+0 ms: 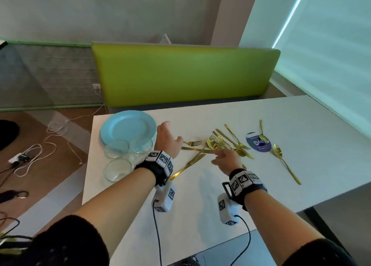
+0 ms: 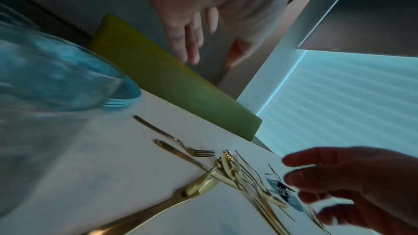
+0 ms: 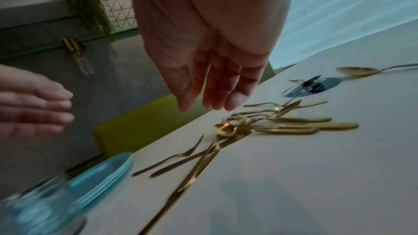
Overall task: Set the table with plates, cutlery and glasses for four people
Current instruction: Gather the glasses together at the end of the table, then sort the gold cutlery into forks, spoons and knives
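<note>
I log: left hand [image 1: 167, 139] and right hand [image 1: 227, 158], both slack-fingered, holding nothing, above a smooth white table [image 1: 200, 195]; clear round glasses [image 1: 118, 161] at its left edge; scattered slim gold cutlery [image 1: 220, 145]; stacked matte blue plates [image 1: 128, 126] beyond; padded green bench [image 1: 184, 74] behind.

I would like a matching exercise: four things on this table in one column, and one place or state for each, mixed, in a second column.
Things:
1. plates
2. glasses
3. round sticker
4. left hand

Places or states:
A. under a gold spoon
B. stacked at the far left corner of the table
C. open, holding nothing
D. standing empty in front of the stack

Pairs: 1-B, 2-D, 3-A, 4-C
</note>
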